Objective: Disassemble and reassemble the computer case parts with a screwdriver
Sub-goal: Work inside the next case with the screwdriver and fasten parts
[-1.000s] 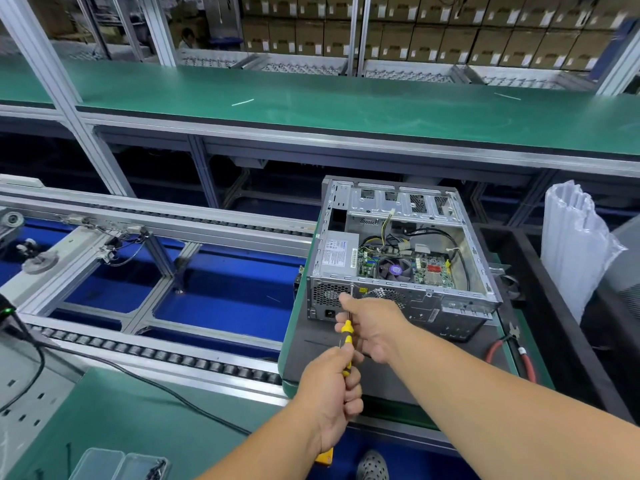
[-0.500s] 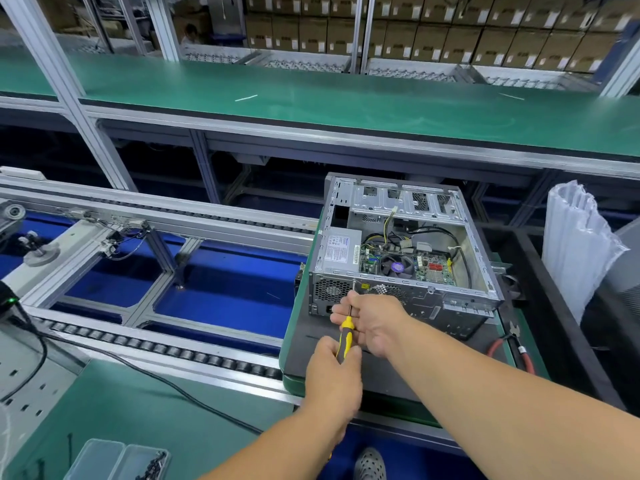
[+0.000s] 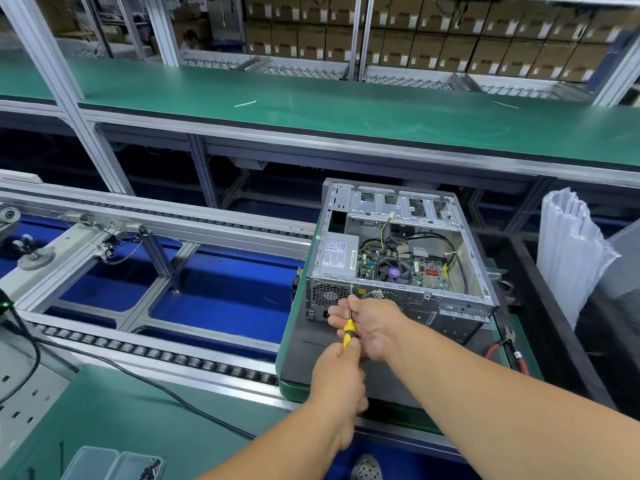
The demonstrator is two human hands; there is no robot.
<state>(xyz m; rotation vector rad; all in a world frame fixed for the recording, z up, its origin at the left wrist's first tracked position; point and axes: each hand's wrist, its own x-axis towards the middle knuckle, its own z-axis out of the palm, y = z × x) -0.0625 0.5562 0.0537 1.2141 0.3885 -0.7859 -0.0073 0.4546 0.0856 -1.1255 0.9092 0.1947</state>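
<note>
The left hand (image 3: 341, 372) grips the screwdriver (image 3: 348, 332) handle; its tip points away at the computer case (image 3: 398, 258) rear. The right hand (image 3: 369, 323) pinches the shaft.

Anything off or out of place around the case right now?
Nothing stands out. The open computer case sits square on its pallet, cables tucked inside. The left hand grips the yellow screwdriver and the right hand steadies its shaft at the rear panel. Red-handled pliers lie loose beside the case.
</note>
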